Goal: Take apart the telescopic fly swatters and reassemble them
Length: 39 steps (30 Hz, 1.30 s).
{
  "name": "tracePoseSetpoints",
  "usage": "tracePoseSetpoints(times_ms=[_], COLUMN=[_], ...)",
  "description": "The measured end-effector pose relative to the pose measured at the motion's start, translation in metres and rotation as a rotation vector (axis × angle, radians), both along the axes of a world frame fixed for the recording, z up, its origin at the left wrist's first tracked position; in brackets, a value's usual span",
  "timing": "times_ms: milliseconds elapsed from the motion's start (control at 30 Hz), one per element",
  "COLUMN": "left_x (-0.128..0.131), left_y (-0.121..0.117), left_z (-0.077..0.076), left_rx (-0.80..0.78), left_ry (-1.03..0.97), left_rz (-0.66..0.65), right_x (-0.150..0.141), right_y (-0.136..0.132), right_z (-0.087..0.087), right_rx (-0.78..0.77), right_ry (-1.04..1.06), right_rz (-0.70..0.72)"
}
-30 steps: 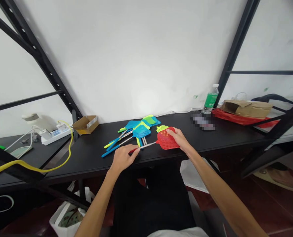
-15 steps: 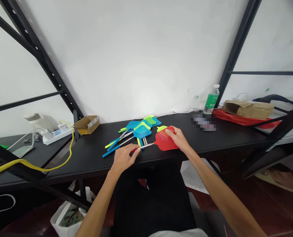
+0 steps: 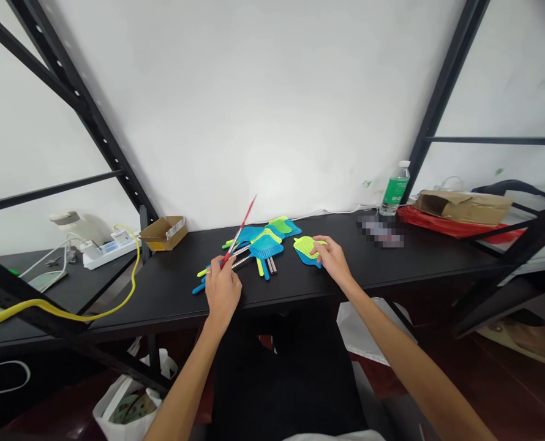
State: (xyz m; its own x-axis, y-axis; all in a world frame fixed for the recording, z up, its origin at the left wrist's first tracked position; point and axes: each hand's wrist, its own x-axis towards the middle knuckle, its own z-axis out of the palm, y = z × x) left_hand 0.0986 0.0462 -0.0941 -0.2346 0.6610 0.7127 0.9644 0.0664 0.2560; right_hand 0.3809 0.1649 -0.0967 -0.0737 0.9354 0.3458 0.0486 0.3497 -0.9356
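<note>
My left hand [image 3: 223, 285] is closed round the handle of a red fly swatter [image 3: 242, 225], which is tilted up with its head seen nearly edge-on. On the desk, my right hand [image 3: 331, 257] pinches the edge of a yellow-green fly swatter head [image 3: 307, 245]. Beneath that lies a blue swatter head [image 3: 308, 261], partly covered. A pile of blue and yellow-green fly swatters [image 3: 266, 246] lies just beyond my left hand, their handles pointing left. Two metal rods [image 3: 272, 265] and short blue and yellow handles stick out toward me below the pile.
The black desk [image 3: 368, 263] runs along a white wall. An open cardboard box [image 3: 163, 234] stands at left near a power strip [image 3: 111, 250] and a yellow cable [image 3: 133, 275]. A water bottle [image 3: 394, 188] and a flattened carton [image 3: 463, 205] are at right.
My right hand has let go of the red swatter's head and moved onto the yellow-green head. My left hand has swung the red swatter upright, away from the right hand.
</note>
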Motion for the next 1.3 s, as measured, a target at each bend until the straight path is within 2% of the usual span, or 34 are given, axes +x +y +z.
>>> tracePoseSetpoints(times_ms=[100, 233, 367, 467, 533, 600, 667, 733, 933, 1067, 1200, 1300], left_x=[0.002, 0.007, 0.011, 0.012, 0.014, 0.015, 0.016, 0.016, 0.015, 0.015, 0.015, 0.015], left_y=[0.003, 0.004, 0.003, 0.001, -0.002, -0.005, -0.007, -0.008, -0.008, -0.008, -0.006, -0.006], left_z=[-0.006, -0.009, -0.007, -0.004, -0.001, 0.002, 0.005, 0.005, 0.004, 0.005, 0.002, 0.001], left_rx=[-0.048, -0.166, -0.200, -0.175, -0.168, -0.192, -0.245, -0.303, -0.343, -0.326, -0.300, -0.268], left_ry=[0.109, 0.159, 0.167, 0.177, 0.207, 0.260, 0.301, 0.300, 0.251, 0.250, 0.269, 0.272], left_rz=[0.110, 0.225, 0.246, 0.158, 0.002, -0.217, -0.399, -0.477, -0.503, -0.496, -0.486, -0.493], right_x=[0.000, -0.001, -0.003, -0.001, 0.003, 0.008, 0.011, 0.012, 0.008, 0.001, -0.021, -0.038], right_y=[-0.001, -0.004, -0.007, -0.004, 0.001, 0.006, 0.010, 0.010, -0.001, -0.012, -0.033, -0.050], right_z=[0.000, 0.002, 0.002, -0.001, -0.003, -0.006, -0.009, -0.010, -0.007, -0.003, 0.000, 0.000], right_rx=[0.003, 0.037, 0.153, 0.277, 0.331, 0.324, 0.274, 0.232, 0.269, 0.438, 0.630, 0.706], right_ry=[-0.020, -0.089, -0.275, -0.448, -0.573, -0.694, -0.802, -0.891, -1.053, -1.001, -0.928, -0.938], right_rz=[-0.017, -0.090, -0.225, -0.335, -0.378, -0.385, -0.353, -0.303, -0.134, -0.054, 0.140, 0.274])
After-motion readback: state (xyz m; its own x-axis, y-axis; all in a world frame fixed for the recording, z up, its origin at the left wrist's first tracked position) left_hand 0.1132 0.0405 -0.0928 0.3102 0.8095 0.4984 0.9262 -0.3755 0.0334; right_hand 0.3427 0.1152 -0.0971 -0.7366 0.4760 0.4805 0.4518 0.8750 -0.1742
